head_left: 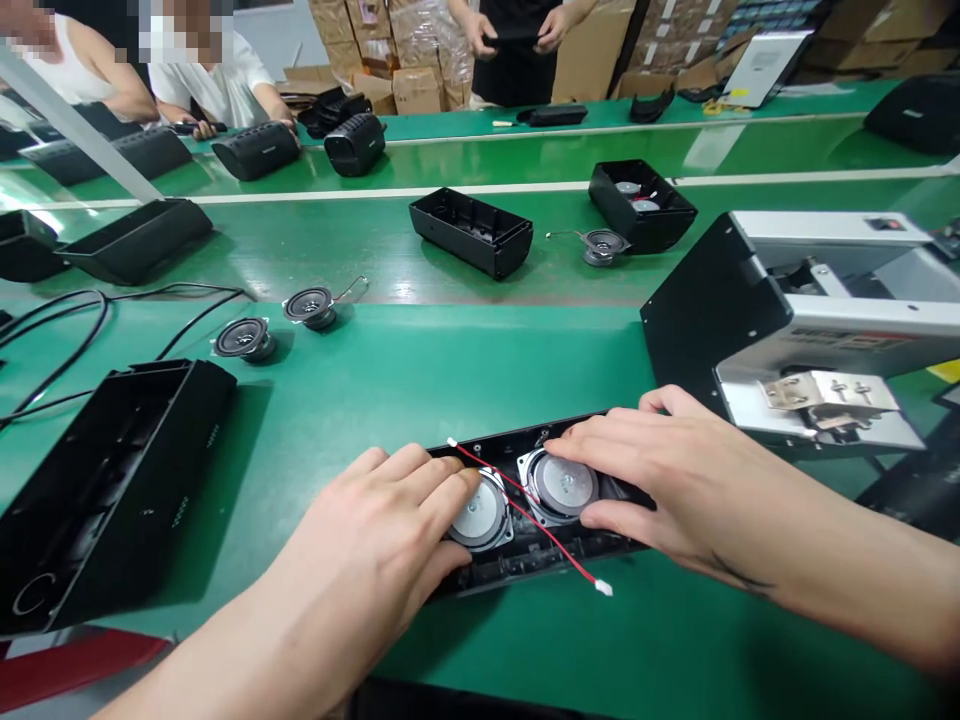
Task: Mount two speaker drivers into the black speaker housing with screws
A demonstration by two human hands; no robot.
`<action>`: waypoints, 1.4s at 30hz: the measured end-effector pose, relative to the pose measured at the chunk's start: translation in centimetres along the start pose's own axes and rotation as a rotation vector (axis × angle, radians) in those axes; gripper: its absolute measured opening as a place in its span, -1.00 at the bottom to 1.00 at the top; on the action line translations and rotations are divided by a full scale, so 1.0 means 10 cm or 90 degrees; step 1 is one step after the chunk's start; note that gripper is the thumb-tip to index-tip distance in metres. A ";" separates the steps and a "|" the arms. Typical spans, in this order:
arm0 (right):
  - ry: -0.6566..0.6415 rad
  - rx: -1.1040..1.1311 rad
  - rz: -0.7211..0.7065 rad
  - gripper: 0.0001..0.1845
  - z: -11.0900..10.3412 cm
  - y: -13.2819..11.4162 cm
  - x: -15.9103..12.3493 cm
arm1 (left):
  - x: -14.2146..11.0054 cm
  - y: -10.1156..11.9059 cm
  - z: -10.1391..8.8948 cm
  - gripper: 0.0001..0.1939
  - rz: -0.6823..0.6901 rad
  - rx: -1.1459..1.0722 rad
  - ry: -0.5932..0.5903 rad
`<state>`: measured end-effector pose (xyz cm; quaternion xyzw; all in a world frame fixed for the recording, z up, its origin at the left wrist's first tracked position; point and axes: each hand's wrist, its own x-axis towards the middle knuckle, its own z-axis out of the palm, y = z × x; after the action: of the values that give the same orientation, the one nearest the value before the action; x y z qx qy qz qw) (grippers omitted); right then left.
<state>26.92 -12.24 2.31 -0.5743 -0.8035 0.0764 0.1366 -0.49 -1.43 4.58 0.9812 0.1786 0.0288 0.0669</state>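
Observation:
In front of me on the green bench a black speaker housing [517, 568] lies with its hollow side up. Two round speaker drivers sit in it, silver magnets facing up. My left hand [390, 520] has its fingers and thumb around the left driver [481, 515]. Around the right driver [564, 486] are the thumb and fingers of my right hand [660, 470]. Red wires [553, 540] run across both drivers. One white plug [603, 587] hangs over the housing's near edge, the other [451, 441] lies at its far edge. My palms cover both housing ends.
An open black housing [187, 450] stands at the left, with loose drivers [309, 307] and black cables [101, 320] behind it. A metal machine [847, 320] occupies the right. Farther back are another housing [472, 235], a conveyor [570, 160] and people at work.

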 end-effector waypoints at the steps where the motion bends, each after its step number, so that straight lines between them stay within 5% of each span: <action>1: -0.002 0.011 -0.001 -0.52 0.00 0.02 0.00 | 0.00 -0.01 0.03 -0.61 0.006 -0.019 0.009; 13: -0.016 0.055 -0.022 -0.50 0.02 0.12 -0.05 | -0.04 -0.05 0.16 -0.79 0.032 -0.097 0.095; 42: 0.002 0.031 -0.031 -0.66 0.03 0.12 -0.10 | -0.04 0.00 0.17 -0.80 0.000 -0.118 0.070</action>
<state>28.18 -12.77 1.58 -0.5515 -0.8148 0.0914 0.1536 -0.71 -1.75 2.89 0.9677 0.1788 0.0987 0.1475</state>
